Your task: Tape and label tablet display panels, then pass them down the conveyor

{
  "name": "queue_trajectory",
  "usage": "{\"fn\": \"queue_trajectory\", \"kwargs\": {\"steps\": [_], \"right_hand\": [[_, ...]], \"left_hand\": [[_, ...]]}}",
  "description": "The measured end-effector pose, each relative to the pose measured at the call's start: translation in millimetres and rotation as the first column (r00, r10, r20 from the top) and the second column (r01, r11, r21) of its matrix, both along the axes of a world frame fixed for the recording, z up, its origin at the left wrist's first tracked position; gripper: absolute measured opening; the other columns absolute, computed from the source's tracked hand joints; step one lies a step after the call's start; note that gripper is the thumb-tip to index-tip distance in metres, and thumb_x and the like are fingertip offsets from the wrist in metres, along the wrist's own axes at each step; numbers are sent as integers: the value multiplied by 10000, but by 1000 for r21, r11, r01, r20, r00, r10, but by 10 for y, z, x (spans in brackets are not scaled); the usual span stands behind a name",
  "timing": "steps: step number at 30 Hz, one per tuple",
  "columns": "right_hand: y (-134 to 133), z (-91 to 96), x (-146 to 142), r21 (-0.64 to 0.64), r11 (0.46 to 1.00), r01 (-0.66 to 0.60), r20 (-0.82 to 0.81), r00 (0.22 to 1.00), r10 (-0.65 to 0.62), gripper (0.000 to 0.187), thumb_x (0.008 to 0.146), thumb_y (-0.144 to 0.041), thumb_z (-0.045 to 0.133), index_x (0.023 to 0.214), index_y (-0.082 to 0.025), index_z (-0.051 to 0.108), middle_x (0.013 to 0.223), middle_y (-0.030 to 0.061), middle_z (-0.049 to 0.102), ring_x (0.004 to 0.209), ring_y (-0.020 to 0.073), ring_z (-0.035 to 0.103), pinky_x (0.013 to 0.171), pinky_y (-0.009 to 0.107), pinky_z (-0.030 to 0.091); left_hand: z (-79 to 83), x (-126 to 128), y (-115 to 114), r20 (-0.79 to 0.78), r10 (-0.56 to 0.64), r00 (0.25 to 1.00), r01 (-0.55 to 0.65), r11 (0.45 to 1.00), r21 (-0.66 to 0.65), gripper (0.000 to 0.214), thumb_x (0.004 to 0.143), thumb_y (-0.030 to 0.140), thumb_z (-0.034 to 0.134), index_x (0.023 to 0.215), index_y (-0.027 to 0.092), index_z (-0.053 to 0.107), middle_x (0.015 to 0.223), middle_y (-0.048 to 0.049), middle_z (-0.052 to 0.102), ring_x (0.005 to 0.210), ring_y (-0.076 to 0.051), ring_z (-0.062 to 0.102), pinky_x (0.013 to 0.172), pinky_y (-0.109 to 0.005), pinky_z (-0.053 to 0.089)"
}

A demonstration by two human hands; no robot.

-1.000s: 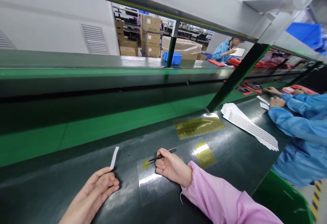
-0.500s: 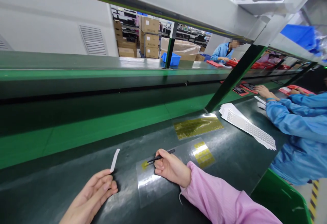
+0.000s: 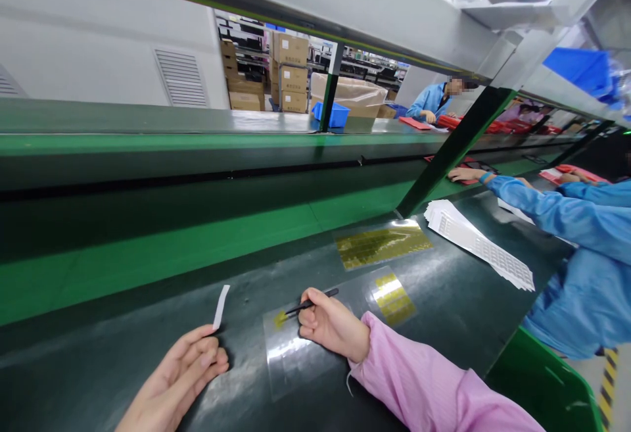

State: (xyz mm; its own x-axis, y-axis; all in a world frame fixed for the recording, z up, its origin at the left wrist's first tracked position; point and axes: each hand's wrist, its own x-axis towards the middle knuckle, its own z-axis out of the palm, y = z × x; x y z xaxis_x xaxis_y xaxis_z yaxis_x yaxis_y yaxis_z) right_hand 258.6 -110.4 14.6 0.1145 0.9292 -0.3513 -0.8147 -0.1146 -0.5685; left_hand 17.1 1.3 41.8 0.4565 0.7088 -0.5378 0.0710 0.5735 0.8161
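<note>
My right hand (image 3: 331, 322), in a pink sleeve, is closed round black tweezers (image 3: 310, 302). Their tip touches a small yellow sticker (image 3: 280, 317) on a clear film sheet (image 3: 290, 353) lying on the dark bench. My left hand (image 3: 185, 369) pinches the lower end of a narrow white strip (image 3: 220, 306), which stands up just left of the film. A second clear sheet with a block of yellow stickers (image 3: 393, 297) lies to the right of my right hand.
A larger sheet of yellow stickers (image 3: 382, 244) lies farther back. A fanned stack of white label sheets (image 3: 480, 242) sits at right. A co-worker's blue sleeve (image 3: 552, 212) reaches over the bench toward the green conveyor (image 3: 197, 241). A green bin (image 3: 547, 386) stands at lower right.
My hands have barely moved. The co-worker's arm at right has stretched farther left, toward the conveyor.
</note>
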Motion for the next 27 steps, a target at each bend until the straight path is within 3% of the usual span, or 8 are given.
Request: {"fn": "queue_trajectory", "kwargs": {"steps": [4,9,15,24,27], "right_hand": [[-4,5,-1,-6,1000,3,-2,1000,-3,491,605,-516,930,781,-202,596,493,-85,456,517,87,311,569,241,241],[-7,17,-2,-5,1000,1,-6,1000,-1,484,606,-506,932,777,-200,599,494,-83,454,518,88,312,567,242,243],[-3,11,-1,-5,1000,14,-6,1000,-14,482,608,-495,936,780,-197,598,498,-79,448,524,91,318,565,242,251],[-60,-75,-41,-1,1000,17,-5,1000,-17,438,665,-484,914,782,-198,604,519,-92,396,520,78,299,554,227,246],[-92,-112,-58,-23,999,37,-15,999,-37,428,658,-462,925,791,-194,619,530,-92,390,515,74,299,542,223,244]], "left_hand": [[33,40,-13,-24,49,998,-50,998,-38,865,369,591,948,1091,247,620,936,-14,739,951,-265,711,915,-314,596],[44,65,-12,-39,76,996,-77,997,-33,800,382,560,945,1041,255,608,885,3,736,880,-248,714,852,-320,617],[14,51,-22,-13,125,992,-125,992,-30,909,331,526,968,1075,301,496,938,16,749,874,-249,720,816,-319,623],[-117,-4,-83,198,18,980,-42,993,113,689,628,422,912,1066,273,401,895,30,670,748,-149,655,756,-336,591],[-190,-16,-114,315,-33,949,-22,985,170,589,734,421,846,1033,269,363,829,58,600,657,-102,576,665,-311,567]]}}
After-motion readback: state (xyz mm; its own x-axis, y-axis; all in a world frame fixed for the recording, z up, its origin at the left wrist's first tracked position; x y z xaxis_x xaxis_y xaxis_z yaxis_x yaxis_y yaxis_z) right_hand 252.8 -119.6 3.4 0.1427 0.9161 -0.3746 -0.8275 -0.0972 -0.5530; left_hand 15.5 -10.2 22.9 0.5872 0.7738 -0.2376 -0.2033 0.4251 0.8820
